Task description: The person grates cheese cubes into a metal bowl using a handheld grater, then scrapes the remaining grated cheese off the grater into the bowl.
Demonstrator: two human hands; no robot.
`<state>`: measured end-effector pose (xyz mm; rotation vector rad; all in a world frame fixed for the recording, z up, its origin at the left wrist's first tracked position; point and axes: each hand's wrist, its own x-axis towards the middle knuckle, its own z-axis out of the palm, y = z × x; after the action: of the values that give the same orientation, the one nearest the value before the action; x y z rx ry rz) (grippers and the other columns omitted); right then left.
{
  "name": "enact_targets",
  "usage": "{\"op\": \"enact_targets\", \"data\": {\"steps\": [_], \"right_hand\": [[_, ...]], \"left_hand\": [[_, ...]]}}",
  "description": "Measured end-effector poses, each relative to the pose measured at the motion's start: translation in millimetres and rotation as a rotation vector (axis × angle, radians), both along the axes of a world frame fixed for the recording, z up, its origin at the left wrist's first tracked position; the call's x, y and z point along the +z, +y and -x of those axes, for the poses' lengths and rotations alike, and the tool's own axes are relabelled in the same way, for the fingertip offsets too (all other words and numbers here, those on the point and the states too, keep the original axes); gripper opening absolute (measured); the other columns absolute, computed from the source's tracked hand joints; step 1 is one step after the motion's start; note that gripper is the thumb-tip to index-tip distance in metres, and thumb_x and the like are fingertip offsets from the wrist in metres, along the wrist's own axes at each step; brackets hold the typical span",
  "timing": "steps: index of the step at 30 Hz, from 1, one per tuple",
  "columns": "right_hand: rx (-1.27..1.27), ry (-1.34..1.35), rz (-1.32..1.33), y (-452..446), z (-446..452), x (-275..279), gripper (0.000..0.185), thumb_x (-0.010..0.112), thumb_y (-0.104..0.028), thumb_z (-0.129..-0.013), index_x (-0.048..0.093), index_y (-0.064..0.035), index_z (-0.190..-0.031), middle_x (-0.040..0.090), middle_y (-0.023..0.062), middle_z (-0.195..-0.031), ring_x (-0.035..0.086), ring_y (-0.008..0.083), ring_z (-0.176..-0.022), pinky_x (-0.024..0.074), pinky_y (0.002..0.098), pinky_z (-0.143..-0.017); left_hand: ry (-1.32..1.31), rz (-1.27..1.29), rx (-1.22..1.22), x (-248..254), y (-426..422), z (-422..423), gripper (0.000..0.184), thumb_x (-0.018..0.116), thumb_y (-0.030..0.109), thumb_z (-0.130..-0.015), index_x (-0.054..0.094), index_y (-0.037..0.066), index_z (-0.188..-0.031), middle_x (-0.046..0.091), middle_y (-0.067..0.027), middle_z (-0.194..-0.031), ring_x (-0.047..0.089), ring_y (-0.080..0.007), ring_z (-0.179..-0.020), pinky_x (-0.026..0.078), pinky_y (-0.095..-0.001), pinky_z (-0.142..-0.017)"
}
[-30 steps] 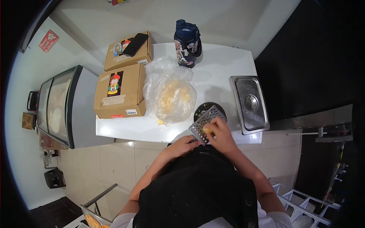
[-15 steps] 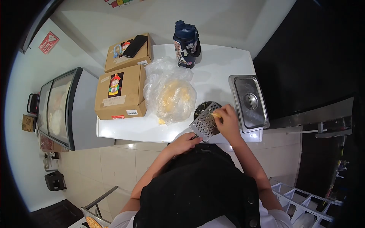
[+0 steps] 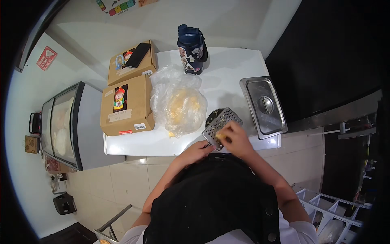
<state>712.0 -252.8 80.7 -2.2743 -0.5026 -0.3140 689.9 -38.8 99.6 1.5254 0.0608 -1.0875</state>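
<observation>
My left hand is closed round the handle end of a flat metal grater, which slants over a dark round container at the table's front edge. Between the fingers of my right hand is a small yellow piece that looks like cheese, pressed against the lower part of the grater's face. The grater hides most of the container. Just left of it lies a clear plastic bag with yellow chunks inside, and a loose yellow bit shows at its lower edge.
On the white table stand a dark blue bottle at the back and a lidded steel pan on the right. Two cardboard boxes sit at left, the rear one bearing a phone. A glass-topped freezer is further left.
My right hand has slid down the grater toward my left hand with the yellow piece. My left hand still holds the grater. The camera view has shifted slightly.
</observation>
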Motion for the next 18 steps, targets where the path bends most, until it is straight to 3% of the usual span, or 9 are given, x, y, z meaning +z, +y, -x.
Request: {"op": "enact_targets", "data": {"steps": [13, 18], "right_hand": [[-0.127, -0.018, 0.038, -6, 8, -1, 0.014, 0.066, 0.000, -0.072, 0.067, -0.0047, -0.084, 0.052, 0.0045, -0.084, 0.050, 0.0180, -0.074, 0.0418, 0.0266, -0.063], [0.033, -0.070, 0.035, 12, 16, -1, 0.014, 0.065, 0.001, -0.071, 0.067, -0.0043, -0.085, 0.052, 0.0044, -0.085, 0.051, 0.0185, -0.075, 0.0421, 0.0267, -0.065]], "left_hand": [[-0.094, 0.074, 0.016, -10, -1, 5, 0.023, 0.052, 0.030, -0.095, 0.056, 0.010, -0.085, 0.046, 0.0043, -0.064, 0.038, -0.0058, -0.052, 0.025, -0.0201, -0.045], [0.028, 0.036, -0.012, 1, 1, -1, 0.021, 0.052, 0.027, -0.096, 0.059, 0.008, -0.089, 0.045, 0.0040, -0.063, 0.038, -0.0060, -0.054, 0.025, -0.0203, -0.047]]}}
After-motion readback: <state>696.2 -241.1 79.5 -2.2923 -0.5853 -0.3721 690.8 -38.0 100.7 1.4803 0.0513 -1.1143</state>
